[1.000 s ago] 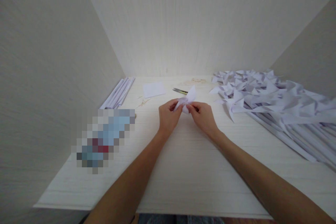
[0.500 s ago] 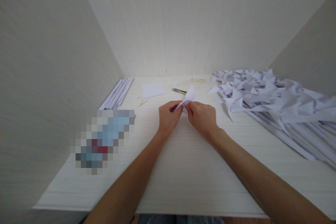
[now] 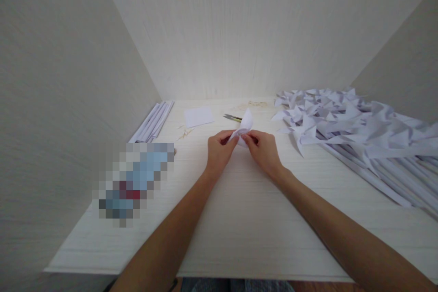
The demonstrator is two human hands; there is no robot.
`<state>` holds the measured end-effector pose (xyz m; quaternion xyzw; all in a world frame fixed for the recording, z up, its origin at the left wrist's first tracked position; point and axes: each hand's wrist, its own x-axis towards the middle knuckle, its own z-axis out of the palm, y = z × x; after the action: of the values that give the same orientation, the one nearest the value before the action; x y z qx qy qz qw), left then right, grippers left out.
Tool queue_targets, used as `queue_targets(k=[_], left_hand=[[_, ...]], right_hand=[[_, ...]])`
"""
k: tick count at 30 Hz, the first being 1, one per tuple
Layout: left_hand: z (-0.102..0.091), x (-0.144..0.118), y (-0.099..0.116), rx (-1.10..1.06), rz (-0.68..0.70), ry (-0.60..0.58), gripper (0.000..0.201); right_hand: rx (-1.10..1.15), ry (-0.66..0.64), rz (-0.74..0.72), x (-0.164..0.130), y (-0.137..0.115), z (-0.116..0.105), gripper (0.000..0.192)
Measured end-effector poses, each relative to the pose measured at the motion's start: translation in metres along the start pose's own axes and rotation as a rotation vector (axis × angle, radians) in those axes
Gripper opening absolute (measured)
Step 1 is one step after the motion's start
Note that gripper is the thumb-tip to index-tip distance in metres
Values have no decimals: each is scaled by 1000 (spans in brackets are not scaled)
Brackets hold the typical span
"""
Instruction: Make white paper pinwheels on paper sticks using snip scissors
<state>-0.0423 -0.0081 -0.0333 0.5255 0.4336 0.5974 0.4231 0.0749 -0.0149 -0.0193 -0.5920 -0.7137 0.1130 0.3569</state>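
Right now both hands are pinching a small folded paper piece over the middle of the table, the left hand gripping its near corner and the right hand pressing the fold. Keeping the fingertips tight along the crease is probably helping it stay sharp; scissors are lying just behind.
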Motion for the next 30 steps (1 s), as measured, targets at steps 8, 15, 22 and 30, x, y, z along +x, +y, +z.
queue_targets(k=[8, 15, 22, 30], left_hand=[[0, 0, 1, -110, -187, -14, 14], [-1, 0, 2, -111, -189, -41, 17], [-2, 2, 0, -163, -219, -87, 19], [-14, 11, -10, -200, -214, -255, 21]], right_hand=[[-506, -67, -112, -6, -10, -7, 31], [-125, -89, 74, 0, -6, -1, 31], [71, -45, 102, 2, -2, 0, 28], [117, -48, 111, 3, 4, -1, 30]])
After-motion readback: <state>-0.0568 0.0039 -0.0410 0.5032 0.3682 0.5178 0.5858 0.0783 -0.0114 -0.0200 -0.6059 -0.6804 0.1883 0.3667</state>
